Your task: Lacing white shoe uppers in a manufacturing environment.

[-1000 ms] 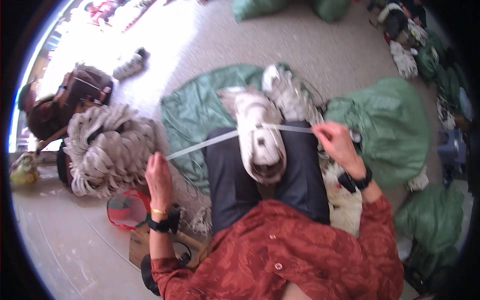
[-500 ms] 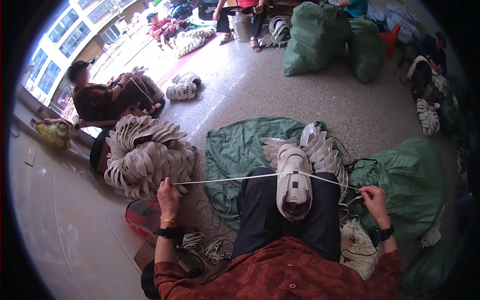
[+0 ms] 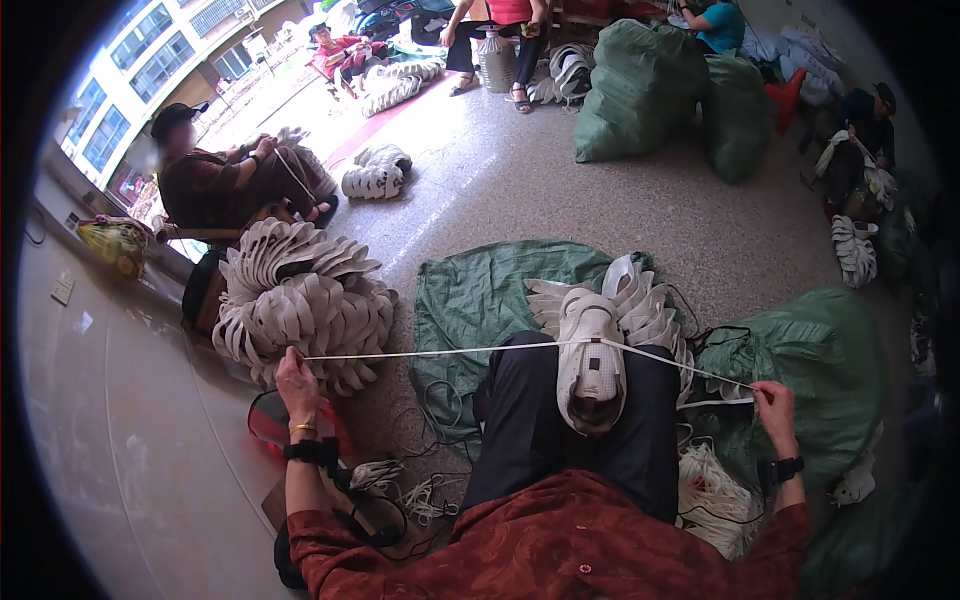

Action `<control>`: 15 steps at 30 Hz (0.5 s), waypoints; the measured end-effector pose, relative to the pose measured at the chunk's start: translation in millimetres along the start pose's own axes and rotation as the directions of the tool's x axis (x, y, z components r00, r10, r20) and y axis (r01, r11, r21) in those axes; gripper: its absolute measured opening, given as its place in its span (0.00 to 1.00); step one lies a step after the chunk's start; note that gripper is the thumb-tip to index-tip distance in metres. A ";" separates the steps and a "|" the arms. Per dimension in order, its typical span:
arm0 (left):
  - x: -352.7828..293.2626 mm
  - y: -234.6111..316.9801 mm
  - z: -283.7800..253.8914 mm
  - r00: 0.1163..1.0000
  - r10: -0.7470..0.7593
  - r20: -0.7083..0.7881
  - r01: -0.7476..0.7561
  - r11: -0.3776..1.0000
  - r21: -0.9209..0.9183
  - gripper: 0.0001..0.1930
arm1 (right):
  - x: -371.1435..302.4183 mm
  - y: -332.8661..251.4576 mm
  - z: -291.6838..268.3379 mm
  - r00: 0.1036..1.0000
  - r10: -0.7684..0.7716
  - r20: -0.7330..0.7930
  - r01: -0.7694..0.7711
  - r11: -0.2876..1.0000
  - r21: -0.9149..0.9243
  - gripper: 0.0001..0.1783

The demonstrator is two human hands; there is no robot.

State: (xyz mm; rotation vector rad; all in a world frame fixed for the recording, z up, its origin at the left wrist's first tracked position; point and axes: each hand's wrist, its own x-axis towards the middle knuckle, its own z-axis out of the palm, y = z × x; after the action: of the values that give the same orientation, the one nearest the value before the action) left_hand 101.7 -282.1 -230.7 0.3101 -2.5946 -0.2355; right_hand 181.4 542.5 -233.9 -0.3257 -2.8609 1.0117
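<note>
A white shoe upper (image 3: 590, 380) rests across my thighs, its dark heel opening toward me. Through its lace holes near the toe end runs a white shoelace (image 3: 440, 354), stretched out to both sides. My left hand (image 3: 296, 384) pinches one end, out at the left by a big pile of shoe uppers (image 3: 300, 300). At the right, my right hand (image 3: 774, 408) is closed on the other end, in front of a green sack (image 3: 825, 370). Just beyond my knees stand more white uppers (image 3: 645, 305), partly hidden by the shoe upper.
A green woven sheet (image 3: 450, 300) covers the floor ahead of me. Bundled laces (image 3: 715, 495) lie beside my right thigh. Full green sacks (image 3: 640, 95) stand farther off. One person (image 3: 225, 185) sits at the left with a lace; several others sit farther back.
Both hands have moved outward, the left one farther left and the right one farther right, drawing more lace out to each side. The shoe upper stays on my lap.
</note>
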 end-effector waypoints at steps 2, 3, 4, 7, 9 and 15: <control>0.9 -8.7 -0.5 1.000 -0.027 0.007 0.027 1.000 -0.003 0.03 | -2.0 8.0 -5.7 1.000 0.007 -0.013 -0.007 1.000 -0.017 0.08; 0.9 -13.1 -1.3 0.999 -0.041 0.011 0.041 0.999 -0.003 0.03 | -2.6 11.7 -8.2 1.000 0.013 -0.015 -0.014 1.000 -0.027 0.08; 0.4 -17.1 -0.3 0.999 -0.033 -0.010 0.033 0.999 -0.001 0.04 | -3.2 15.6 -10.9 1.000 0.020 -0.016 -0.021 0.999 -0.038 0.08; -1.5 -28.1 2.9 0.998 -0.004 -0.070 0.005 1.000 0.011 0.04 | -4.4 27.1 -19.9 0.995 0.089 -0.036 -0.090 0.996 -0.022 0.09; -1.9 -30.3 2.7 0.995 0.020 -0.098 -0.018 1.000 0.018 0.04 | -5.9 36.7 -25.6 0.992 0.114 -0.055 -0.115 0.993 -0.005 0.09; 6.8 -33.7 -3.8 0.997 -0.062 -0.048 0.065 0.997 0.047 0.05 | -9.5 67.9 -48.2 0.983 0.147 -0.111 -0.151 0.988 -0.035 0.09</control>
State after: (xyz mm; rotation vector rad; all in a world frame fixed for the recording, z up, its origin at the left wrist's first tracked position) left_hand 103.8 -316.6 -231.8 0.4110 -2.5496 -0.1850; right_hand 209.6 621.2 -239.4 -0.5880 -2.7981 0.9240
